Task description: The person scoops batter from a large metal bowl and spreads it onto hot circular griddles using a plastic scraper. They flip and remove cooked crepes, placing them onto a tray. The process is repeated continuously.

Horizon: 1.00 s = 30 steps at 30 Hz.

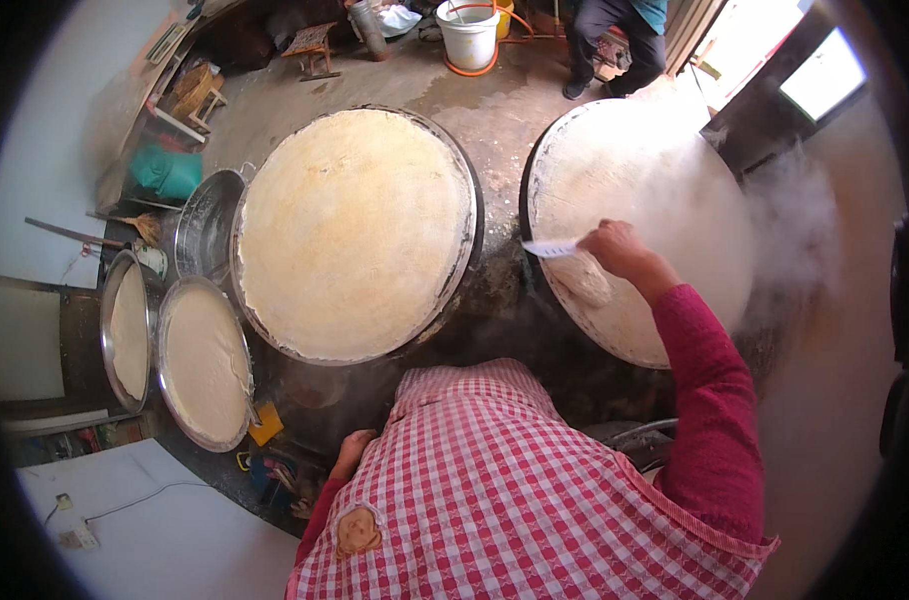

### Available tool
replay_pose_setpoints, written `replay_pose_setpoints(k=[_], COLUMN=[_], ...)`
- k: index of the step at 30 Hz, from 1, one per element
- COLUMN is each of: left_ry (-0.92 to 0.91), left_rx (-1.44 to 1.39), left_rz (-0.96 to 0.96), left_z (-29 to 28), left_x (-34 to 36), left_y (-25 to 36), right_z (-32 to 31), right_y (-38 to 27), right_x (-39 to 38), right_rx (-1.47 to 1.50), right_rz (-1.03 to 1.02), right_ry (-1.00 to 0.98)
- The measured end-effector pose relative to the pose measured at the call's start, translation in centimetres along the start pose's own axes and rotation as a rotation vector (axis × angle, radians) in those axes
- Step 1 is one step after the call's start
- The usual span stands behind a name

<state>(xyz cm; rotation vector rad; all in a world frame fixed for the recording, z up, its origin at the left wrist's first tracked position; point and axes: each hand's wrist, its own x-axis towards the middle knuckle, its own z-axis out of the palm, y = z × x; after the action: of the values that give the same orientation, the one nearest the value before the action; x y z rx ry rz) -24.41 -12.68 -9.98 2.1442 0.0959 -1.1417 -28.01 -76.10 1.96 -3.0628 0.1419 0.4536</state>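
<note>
We find the right arm (713,400) extended forward and angled inward, the right hand (617,248) closed in a grip. We note the left hand (353,452) low beside the torso (495,450), its finger pose unclear.

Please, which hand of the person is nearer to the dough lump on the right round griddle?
The right hand: it is close to the dough lump, gripping a white scraper. The left hand is much farther away, beside the checked apron.

Wht bucket (468,42) w/ orange hose (473,73) at base; stool (311,41) to L; grn bag (167,172), broom (148,229) nr it.
</note>
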Motion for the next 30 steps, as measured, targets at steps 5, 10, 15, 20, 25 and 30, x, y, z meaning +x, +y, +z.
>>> replay_pose_setpoints(k=[5, 10, 15, 20, 25, 30], left_ry=[-0.041, -0.052, -0.093, -0.041, 0.059, 0.070], left_rx=[-0.009, 0.125, 0.261, -0.029, 0.068, -0.284], left_rz=[-0.008, 0.108, 0.223, 0.267, 0.275, 0.234], left_z=[-0.5, -2.1, -4.7, -6.1, -5.9, -6.2], left_x=[1.4, 4.0, 3.5, 3.0, 2.5, 1.1], left_y=[-2.1, -6.4, -8.4, -11.1, -17.8, -23.1], right_z=[1.9, 7.6, 11.3, 4.8, -9.7, -15.7], right_y=[3.1, 3.2, -3.9, -19.3, -42.7, -61.2], right_x=[-7.9, -15.8, -11.5, 2.8, 15.3, 19.2], right_rx=[0.154, 1.392, 1.703, 1.834, 1.471, 0.366], right_rz=[0.241, 0.959, 0.750, 0.230, -0.259, -0.731], right_ry=[-0.166, 0.423, 0.367, -0.067, -0.300, 0.561])
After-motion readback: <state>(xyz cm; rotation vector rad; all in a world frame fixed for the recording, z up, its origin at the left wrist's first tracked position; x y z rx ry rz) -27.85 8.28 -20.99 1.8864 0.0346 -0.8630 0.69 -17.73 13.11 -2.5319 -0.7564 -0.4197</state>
